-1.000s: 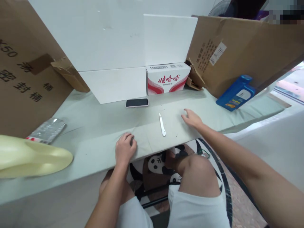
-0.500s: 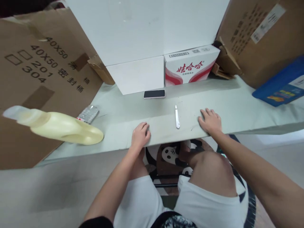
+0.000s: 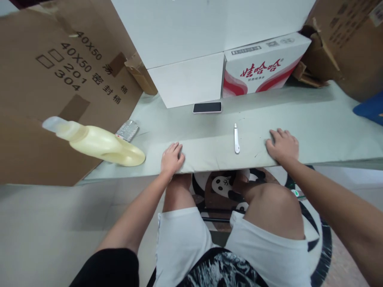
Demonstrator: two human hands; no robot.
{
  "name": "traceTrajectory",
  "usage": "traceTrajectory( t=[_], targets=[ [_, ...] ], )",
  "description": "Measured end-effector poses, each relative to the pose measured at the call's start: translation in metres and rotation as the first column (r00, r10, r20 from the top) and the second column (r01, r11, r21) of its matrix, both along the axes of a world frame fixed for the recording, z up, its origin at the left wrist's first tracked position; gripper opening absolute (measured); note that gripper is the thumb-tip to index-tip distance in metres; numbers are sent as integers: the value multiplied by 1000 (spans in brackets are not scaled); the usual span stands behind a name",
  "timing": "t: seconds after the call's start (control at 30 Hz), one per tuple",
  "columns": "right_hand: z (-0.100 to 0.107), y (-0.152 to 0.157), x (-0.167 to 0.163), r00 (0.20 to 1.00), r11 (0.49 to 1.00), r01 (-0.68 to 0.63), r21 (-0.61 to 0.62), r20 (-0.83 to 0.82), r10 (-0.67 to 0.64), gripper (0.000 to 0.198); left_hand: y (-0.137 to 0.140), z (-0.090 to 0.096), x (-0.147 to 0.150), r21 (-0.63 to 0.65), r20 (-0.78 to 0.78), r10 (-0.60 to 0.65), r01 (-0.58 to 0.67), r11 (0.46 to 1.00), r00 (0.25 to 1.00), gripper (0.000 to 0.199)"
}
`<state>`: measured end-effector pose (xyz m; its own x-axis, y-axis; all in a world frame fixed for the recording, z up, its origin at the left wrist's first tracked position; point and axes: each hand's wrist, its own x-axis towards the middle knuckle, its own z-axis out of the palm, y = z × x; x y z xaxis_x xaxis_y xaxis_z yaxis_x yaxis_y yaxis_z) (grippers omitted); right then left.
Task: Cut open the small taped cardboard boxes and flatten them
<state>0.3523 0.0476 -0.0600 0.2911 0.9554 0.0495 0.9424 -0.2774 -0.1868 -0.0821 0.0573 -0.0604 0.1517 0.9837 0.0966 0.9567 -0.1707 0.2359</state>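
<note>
My left hand (image 3: 172,158) rests on the table's front edge with its fingers extended and slightly apart, holding nothing. The nearest thing to it is a pale yellow plastic bottle (image 3: 104,145) with a clear cap, standing to its left. My right hand (image 3: 283,145) lies palm down on the cloth, fingers spread, also with nothing in it. Between the hands lies a slim white utility knife (image 3: 236,139), closer to my right hand and touched by neither. Farther back, a phone (image 3: 207,107) with a dark screen lies in front of the white boxes.
A pale green cloth covers the table (image 3: 203,139). Along the back stand a white box (image 3: 188,81) and a white-and-red carton (image 3: 260,73). A large brown carton (image 3: 36,131) and a silver packet (image 3: 128,130) are at left. A blue container (image 3: 371,109) sits at right.
The view has shifted, so most things appear elsewhere in it. My left hand has slid left, nearer the bottle, and its fingers have straightened. My right hand stays flat on the table.
</note>
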Motion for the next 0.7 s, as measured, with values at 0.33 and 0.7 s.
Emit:
traceTrajectory(
  t=[0.33, 0.7],
  targets=[
    [2, -1, -3, 999, 999, 10, -41, 41, -8, 59, -2, 2, 0, -5, -24, 1, -1, 1000, 1000, 49],
    [-9, 0, 6, 999, 999, -25, 36, 31, 24, 56, -1, 2, -3, 17, -54, -7, 7, 1000, 999, 46]
  ],
)
